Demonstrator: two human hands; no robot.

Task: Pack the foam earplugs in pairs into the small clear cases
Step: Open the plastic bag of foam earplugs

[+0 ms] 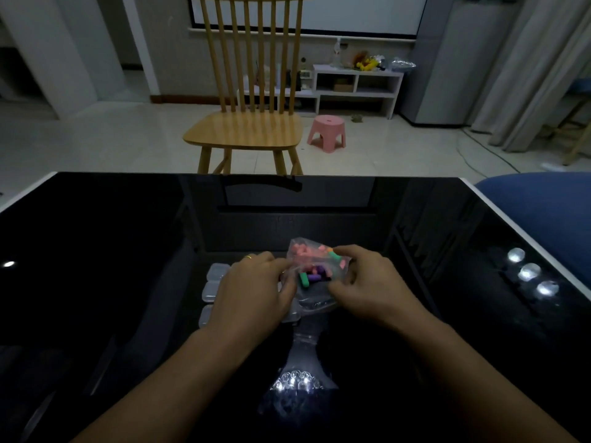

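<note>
One head-worn wide-angle view looks forward and down, close over the table (96, 251) toward the chair (246, 129).

Earplugs (311, 266) in bag (315, 273) on table (112, 251), cases (215, 284) left, chair (246, 123) behind.

Clear bag (315, 270) of pink, green, purple earplugs (308, 266) beside clear cases (213, 282).
</note>
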